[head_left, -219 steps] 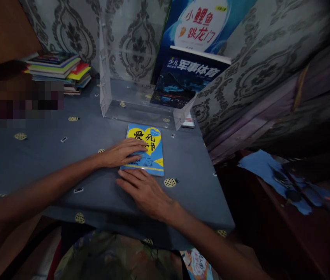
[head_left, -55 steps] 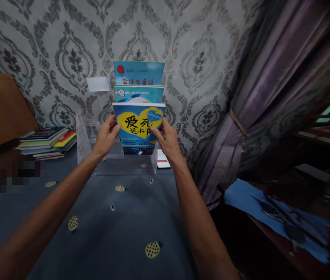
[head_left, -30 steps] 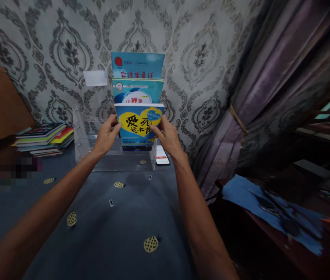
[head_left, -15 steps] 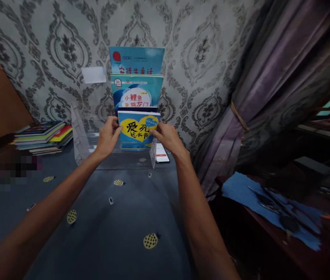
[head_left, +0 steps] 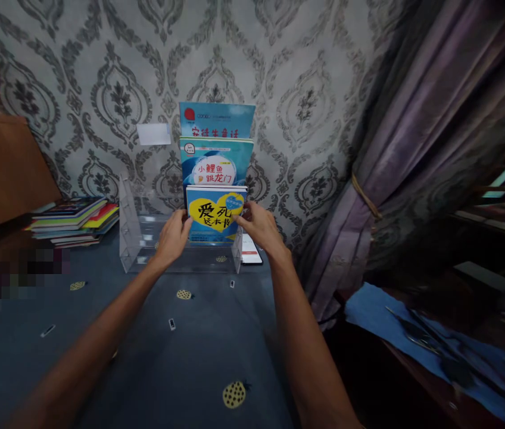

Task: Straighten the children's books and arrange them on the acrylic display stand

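Observation:
A blue book with a yellow heart on its cover (head_left: pixel 215 214) stands upright in the front slot of a clear acrylic rack (head_left: pixel 134 238) on the blue tablecloth (head_left: pixel 181 357). My left hand (head_left: pixel 172 238) grips the book's left edge and my right hand (head_left: pixel 256 226) grips its right edge, fingers curled on it. Behind it, in higher slots, stand a blue book with a white circle (head_left: pixel 217 167) and another blue book (head_left: pixel 217 119). The left half of the rack holds nothing.
A stack of colourful books (head_left: pixel 76 220) lies at the left against the patterned wall. A phone (head_left: pixel 250 250) lies just right of the rack. A purple curtain (head_left: pixel 413 149) hangs at the right, above a dark surface with a blue cloth (head_left: pixel 413 339).
Both hands have lowered the heart book from in front of the rear books down into the front slot, uncovering the cover of the book behind. Earliest, it lay flat on the table.

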A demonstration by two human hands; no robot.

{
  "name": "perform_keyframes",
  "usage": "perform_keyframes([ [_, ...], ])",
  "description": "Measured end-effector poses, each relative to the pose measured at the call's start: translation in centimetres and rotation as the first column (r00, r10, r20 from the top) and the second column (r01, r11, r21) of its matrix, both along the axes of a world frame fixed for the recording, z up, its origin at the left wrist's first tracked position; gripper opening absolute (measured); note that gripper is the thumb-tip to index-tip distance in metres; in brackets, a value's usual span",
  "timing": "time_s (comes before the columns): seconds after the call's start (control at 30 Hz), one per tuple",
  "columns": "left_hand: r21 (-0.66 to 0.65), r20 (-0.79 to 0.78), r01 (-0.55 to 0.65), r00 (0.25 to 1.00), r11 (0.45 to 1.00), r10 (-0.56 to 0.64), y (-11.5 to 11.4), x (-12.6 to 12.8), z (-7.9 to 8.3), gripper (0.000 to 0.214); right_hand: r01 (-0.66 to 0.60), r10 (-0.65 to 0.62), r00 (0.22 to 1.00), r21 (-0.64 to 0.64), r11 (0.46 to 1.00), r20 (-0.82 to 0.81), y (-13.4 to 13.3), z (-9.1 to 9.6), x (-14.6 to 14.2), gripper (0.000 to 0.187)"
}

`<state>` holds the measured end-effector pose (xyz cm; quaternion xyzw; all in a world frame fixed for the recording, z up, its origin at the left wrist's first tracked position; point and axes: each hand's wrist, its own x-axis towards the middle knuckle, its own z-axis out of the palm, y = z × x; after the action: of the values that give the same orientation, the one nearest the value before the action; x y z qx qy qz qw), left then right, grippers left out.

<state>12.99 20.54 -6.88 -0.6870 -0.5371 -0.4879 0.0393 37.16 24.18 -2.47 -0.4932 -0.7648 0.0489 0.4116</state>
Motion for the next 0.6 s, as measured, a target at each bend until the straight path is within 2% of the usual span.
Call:
perform_keyframes([
  [0.13,-0.043,-0.039,-0.039,0.999,0.998,0.037,0.0,0.3,-0.2,0.022,-0.059,0.060,0.998,-0.045,0.997,0.015,0.0,0.2,0.0,0.029],
  [0.23,-0.042,-0.037,-0.053,0.998,0.998,0.051,0.5,0.5,-0.1,0.026,-0.080,0.080,0.997,-0.032,0.996,0.011,0.2,0.1,-0.1,0.028],
  [0.43,-0.033,-0.031,-0.055,0.998,0.998,0.054,2.0,0.4,0.2,0.032,-0.011,0.011,1.000,0.004,1.000,-0.021,1.1,-0.5,-0.7,0.029],
  [0.6,-0.018,-0.007,-0.044,0.999,0.999,0.043,2.3,0.4,-0.1,0.037,-0.022,0.024,0.999,0.058,0.998,-0.031,1.4,-0.8,-0.6,0.029],
])
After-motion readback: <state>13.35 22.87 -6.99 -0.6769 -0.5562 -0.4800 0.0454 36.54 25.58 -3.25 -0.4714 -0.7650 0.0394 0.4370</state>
